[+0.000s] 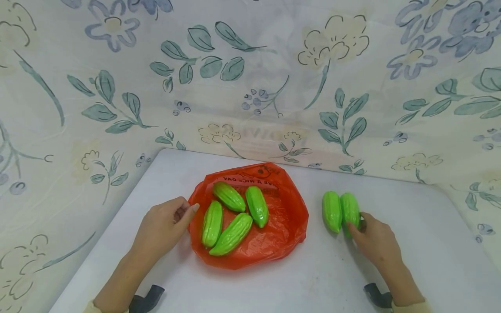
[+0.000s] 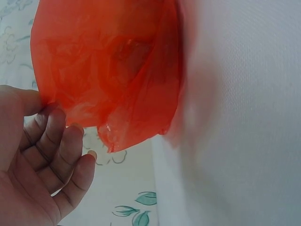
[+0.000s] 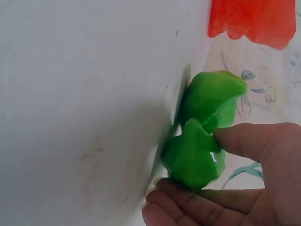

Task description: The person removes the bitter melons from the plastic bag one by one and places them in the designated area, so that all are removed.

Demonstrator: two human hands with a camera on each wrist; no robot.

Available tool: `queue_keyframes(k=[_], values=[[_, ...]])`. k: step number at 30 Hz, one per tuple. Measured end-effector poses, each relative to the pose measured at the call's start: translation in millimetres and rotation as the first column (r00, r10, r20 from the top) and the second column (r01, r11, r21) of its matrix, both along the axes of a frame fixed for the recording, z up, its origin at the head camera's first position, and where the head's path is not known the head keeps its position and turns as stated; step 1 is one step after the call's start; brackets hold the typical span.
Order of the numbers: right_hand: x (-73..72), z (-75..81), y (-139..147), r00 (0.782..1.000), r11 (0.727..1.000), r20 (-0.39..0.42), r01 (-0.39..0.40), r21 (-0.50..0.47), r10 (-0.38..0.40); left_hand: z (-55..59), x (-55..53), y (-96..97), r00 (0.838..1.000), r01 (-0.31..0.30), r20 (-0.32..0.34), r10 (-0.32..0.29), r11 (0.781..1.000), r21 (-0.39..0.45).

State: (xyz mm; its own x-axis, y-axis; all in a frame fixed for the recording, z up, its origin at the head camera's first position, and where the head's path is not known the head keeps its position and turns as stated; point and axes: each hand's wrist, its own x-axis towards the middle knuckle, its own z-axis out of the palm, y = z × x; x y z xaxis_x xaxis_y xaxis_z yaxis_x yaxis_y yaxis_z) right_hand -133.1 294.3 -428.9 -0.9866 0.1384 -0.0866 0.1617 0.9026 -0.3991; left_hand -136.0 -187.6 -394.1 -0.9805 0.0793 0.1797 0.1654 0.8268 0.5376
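Your left hand (image 1: pixel 161 227) is pinching the red plastic bag (image 1: pixel 300 214) at centre; your right hand (image 1: pixel 378 244) is gripping the rightmost bitter gourd (image 1: pixel 350 206), lower right, seemingly starting a pick-up; lifting probably calls for clearing the neighbouring gourd (image 1: pixel 332 211).

I see soft, fairly even light in the head view, with small glints on the glossy bitter melons (image 1: pixel 257 207). My left wrist view is hazy, light glowing through the red plastic bag (image 2: pixel 108 70) beside a blurred shadow on the white tabletop (image 2: pixel 254 141). My right wrist view looks greyer, a broad soft shadow beside the bitter melons.
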Motion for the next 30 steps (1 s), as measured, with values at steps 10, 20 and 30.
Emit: queue_keyframes(k=[10,20,30], values=[[-0.2,0.7,-1.4,1.000,1.000,0.027,0.004,0.013,-0.005,-1.2,-0.3,-0.2,1.000,-0.003,0.002,0.003,1.000,-0.003],[0.9,-1.5,-0.9,1.000,1.000,-0.001,-0.017,0.008,0.017,-2.5,0.4,-0.1,1.000,0.001,-0.005,-0.001,1.000,0.000],[0.8,-2.0,0.0,1.000,1.000,0.000,-0.014,0.003,0.014,-3.1,-0.1,-0.3,1.000,0.010,-0.017,-0.010,1.000,-0.001]])
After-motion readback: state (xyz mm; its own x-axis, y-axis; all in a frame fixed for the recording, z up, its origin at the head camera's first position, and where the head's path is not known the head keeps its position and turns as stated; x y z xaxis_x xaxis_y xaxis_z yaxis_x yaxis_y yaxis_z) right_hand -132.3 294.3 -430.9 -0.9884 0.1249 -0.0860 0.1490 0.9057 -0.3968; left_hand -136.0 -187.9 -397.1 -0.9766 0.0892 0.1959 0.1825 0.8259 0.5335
